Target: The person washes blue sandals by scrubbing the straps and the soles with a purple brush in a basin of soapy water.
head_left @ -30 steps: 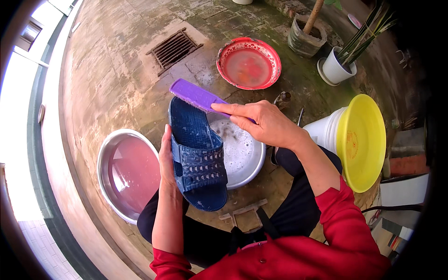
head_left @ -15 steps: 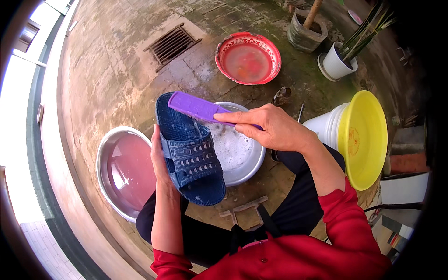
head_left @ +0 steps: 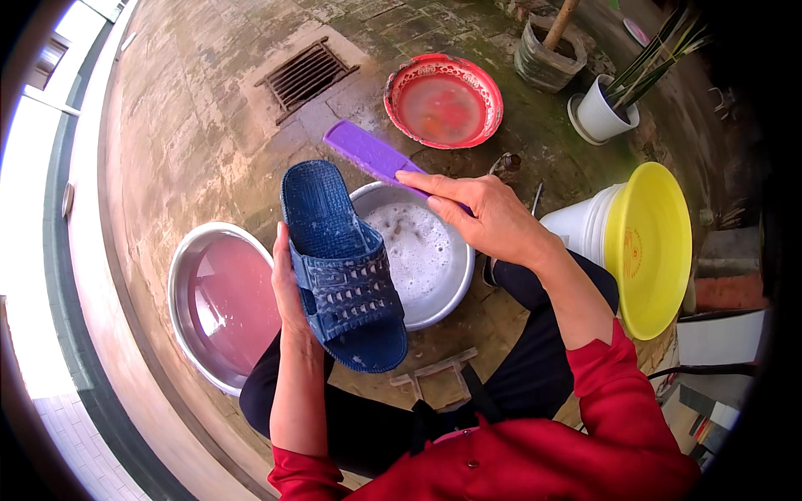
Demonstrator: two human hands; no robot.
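Note:
My left hand grips a wet blue slide sandal along its left side, holding it upright with the toe end toward me. My right hand is closed on the handle of a purple brush, whose head sits above and right of the sandal's top end, apart from it. Behind the sandal is a metal basin of white suds. At the left stands another metal basin of pinkish water.
A red patterned basin with cloudy water lies ahead, near a drain grate. Potted plants stand at back right. A yellow basin leans by white buckets at right. A small bottle stands behind my right hand.
The brush was over the sandal's upper part half a second ago. It has since risen with my right hand, away from the sandal, uncovering the footbed.

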